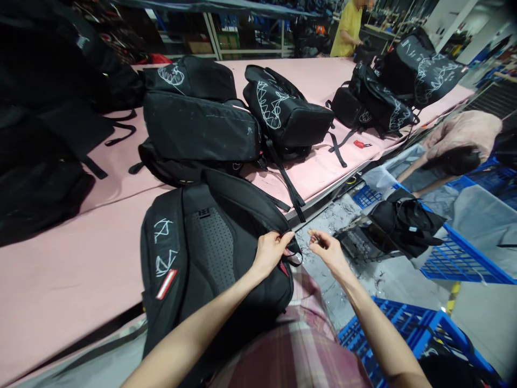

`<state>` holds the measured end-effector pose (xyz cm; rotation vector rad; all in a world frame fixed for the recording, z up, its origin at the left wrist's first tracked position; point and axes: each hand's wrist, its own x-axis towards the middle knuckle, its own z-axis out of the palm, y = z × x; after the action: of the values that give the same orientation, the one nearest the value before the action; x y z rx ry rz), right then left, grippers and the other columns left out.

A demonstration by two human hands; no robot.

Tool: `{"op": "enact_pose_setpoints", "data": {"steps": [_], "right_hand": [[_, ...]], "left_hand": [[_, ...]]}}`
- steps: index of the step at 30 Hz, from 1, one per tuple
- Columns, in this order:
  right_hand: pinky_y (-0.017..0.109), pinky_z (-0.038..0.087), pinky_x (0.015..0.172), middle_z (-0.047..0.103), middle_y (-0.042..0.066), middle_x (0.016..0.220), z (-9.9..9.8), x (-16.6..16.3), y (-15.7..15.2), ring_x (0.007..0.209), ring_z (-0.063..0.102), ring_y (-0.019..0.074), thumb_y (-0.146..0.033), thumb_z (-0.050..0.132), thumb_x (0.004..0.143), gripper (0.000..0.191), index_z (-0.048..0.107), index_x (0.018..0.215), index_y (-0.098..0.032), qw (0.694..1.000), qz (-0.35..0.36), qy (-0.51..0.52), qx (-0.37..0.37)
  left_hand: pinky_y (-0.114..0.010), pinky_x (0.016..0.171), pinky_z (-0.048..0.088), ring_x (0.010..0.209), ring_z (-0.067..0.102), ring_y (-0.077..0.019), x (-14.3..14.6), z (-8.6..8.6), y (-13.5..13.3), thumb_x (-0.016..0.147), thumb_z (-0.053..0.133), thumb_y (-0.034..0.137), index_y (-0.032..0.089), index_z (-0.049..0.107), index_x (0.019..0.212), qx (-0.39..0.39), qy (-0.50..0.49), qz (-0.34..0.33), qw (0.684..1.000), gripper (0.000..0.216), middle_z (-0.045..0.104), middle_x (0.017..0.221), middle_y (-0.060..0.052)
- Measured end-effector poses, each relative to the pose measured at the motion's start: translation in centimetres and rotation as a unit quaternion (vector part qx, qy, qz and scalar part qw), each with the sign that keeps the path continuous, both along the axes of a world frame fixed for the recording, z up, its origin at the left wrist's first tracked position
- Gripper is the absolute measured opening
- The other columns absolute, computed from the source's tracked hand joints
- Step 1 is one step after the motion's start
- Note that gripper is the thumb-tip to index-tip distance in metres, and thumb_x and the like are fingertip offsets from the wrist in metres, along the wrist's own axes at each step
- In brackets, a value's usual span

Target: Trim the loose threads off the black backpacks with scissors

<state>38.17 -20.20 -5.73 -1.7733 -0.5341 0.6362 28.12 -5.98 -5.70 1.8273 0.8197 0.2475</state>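
A black backpack [218, 253] with a mesh back panel, white line drawings and a red-and-white label lies at the front edge of the pink table, against my body. My left hand [269, 253] is closed in a pinch on its black strap [297, 254], where a narrow loop of webbing hangs. Just to the right, apart from the backpack, my right hand [327, 250] is raised with its fingers curled round something small. That item is mostly hidden by the fingers, and I cannot make out its kind.
More black backpacks [202, 126] stand along the pink table [81, 269], with a dark pile [40, 134] at left. A red buckle piece [358, 144] lies near the edge. Blue crates [464, 256] are on the floor at right. One person [464, 140] bends there; another [346, 29] stands behind.
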Motion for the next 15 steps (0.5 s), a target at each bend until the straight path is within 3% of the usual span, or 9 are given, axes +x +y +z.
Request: {"op": "enact_pose_setpoints", "data": {"steps": [2,5,10,12,15], "right_hand": [[0.028,0.041,0.061,0.065,0.002,0.075,-0.1,-0.4,1.3,0.064,0.054,0.0164,-0.032,0.068,0.066,0.023,0.068,0.083,-0.017,1.0,-0.004,-0.002,-0.013],[0.028,0.039,0.059,0.062,0.003,0.066,-0.2,-1.3,2.4,0.061,0.054,0.0163,-0.034,0.063,0.072,0.017,0.066,0.068,-0.017,0.995,0.014,-0.086,-0.047],[0.026,0.036,0.061,0.058,0.002,0.071,0.7,-2.9,2.0,0.065,0.051,0.0145,-0.021,0.05,0.077,0.016,0.064,0.074,-0.017,0.966,0.02,-0.254,-0.042],[0.025,0.035,0.061,0.055,0.001,0.07,1.2,-3.5,2.0,0.065,0.049,0.0135,-0.02,0.049,0.076,0.012,0.06,0.072,-0.017,0.973,0.018,-0.23,-0.022],[0.022,0.029,0.051,0.041,-0.004,0.057,1.8,-3.8,2.4,0.051,0.036,0.0092,-0.032,0.053,0.078,0.021,0.048,0.064,-0.018,0.997,0.049,-0.031,0.052]], "left_hand": [[-0.023,0.047,0.034,0.044,0.055,-0.0153,-0.1,0.0,-0.1,0.076,0.05,0.052,0.017,0.054,0.054,0.021,0.002,0.002,1.0,0.042,0.058,0.044,-0.004],[-0.022,0.048,0.032,0.046,0.054,-0.0141,-0.4,0.5,-0.2,0.077,0.051,0.05,0.016,0.054,0.054,0.085,0.012,0.007,0.996,0.041,0.058,0.046,-0.004],[-0.022,0.048,0.029,0.046,0.051,-0.0118,-0.8,1.3,-0.3,0.079,0.051,0.047,0.014,0.055,0.053,0.183,0.042,0.002,0.982,0.042,0.06,0.052,-0.006],[-0.022,0.048,0.03,0.046,0.052,-0.012,-0.8,1.3,-0.3,0.078,0.051,0.047,0.014,0.054,0.052,0.174,0.046,0.001,0.984,0.043,0.06,0.052,-0.006],[-0.022,0.049,0.033,0.047,0.055,-0.0133,-0.7,1.1,-0.3,0.077,0.052,0.047,0.015,0.054,0.053,0.126,0.042,0.001,0.991,0.041,0.059,0.048,-0.005]]}}
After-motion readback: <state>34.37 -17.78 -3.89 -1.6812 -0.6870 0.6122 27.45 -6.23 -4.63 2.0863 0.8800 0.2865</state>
